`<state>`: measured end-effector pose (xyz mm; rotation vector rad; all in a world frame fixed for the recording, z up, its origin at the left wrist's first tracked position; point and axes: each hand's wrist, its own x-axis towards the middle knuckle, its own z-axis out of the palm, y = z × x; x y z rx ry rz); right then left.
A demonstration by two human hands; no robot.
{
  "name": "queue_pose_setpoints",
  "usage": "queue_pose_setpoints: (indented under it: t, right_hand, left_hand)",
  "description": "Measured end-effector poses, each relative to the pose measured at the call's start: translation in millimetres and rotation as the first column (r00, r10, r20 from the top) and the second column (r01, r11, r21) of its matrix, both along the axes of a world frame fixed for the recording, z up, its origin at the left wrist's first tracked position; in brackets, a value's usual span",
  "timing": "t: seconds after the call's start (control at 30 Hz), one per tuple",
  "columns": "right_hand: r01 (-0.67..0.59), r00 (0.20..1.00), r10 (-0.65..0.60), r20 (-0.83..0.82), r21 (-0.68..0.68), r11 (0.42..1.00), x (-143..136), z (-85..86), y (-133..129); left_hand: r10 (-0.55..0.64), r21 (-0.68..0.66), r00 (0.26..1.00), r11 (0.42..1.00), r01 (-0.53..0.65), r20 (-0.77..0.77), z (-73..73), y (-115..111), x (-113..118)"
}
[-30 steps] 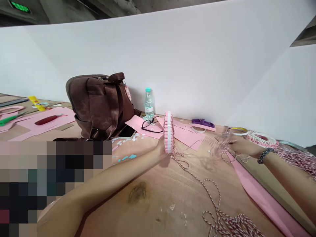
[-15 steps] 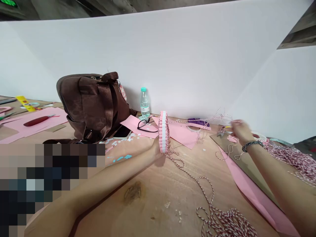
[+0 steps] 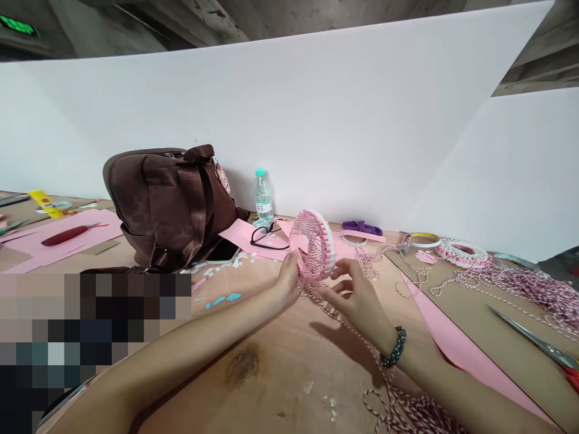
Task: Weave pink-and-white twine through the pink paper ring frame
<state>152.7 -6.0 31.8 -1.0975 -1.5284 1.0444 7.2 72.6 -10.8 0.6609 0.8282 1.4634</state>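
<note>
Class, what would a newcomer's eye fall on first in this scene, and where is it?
Probably the big brown backpack, dark against the white wall, left of centre. Next might come the pink-and-white ring near the middle, held up by the left hand, with the right hand close beside it. The pile of red-and-white cord toward the right edge also stands out.

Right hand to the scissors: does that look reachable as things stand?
Probably yes. The right hand is open beside the pink ring, which the left hand holds, and the scissors lie uncovered on the cardboard farther right, though their handles run partly out of view.
</note>
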Motion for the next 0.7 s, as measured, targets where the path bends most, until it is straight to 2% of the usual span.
queue_pose_setpoints:
  t: [0.1,0.17,0.23,0.33,0.43,0.5,0.57,0.63,0.7]
  right_hand:
    - [0.102,0.983,-0.112,-0.147,-0.077,0.992,5.5,-0.3,14.0]
    - [0.118,0.954,-0.152,-0.258,-0.144,0.983,18.0,-0.6,25.3]
    - [0.049,0.909,-0.13,-0.397,-0.208,0.977,32.0,-2.9,31.8]
    - [-0.089,0.794,-0.099,-0.6,-0.277,0.957,48.7,-9.4,32.5]
    - [-0.166,0.685,-0.137,-0.716,-0.337,0.927,56.0,-15.1,29.9]
    - [-0.211,0.638,-0.16,-0.753,-0.371,0.905,56.1,-16.8,28.8]
    - [-0.236,0.601,-0.194,-0.775,-0.404,0.884,54.2,-17.9,27.7]
    - [-0.257,0.57,-0.223,-0.791,-0.43,0.865,51.6,-19.4,26.1]
    - [-0.288,0.545,-0.23,-0.806,-0.438,0.851,49.4,-21.6,24.1]
  left_hand:
    - [-0.017,0.002,1.0,1.0,0.017,-0.024,2.2,-7.0,0.8]
    - [-0.039,0.049,0.997,0.998,0.042,-0.065,5.5,-11.0,2.1]
    - [-0.07,0.102,0.992,0.991,0.081,-0.108,10.1,-15.0,4.1]
    - [-0.193,0.082,0.967,0.975,0.209,-0.168,16.6,-21.4,7.2]
    - [-0.303,0.083,0.893,0.934,0.348,-0.334,20.3,-27.8,8.7]
    - [-0.253,0.167,0.808,0.904,0.393,-0.532,22.5,-32.4,8.2]
    - [-0.115,0.283,0.695,0.857,0.431,-0.71,25.5,-37.6,6.7]
    - [0.022,0.373,0.6,0.8,0.469,-0.8,29.0,-42.8,4.9]
    - [0.086,0.413,0.562,0.769,0.488,-0.823,31.7,-47.0,3.6]
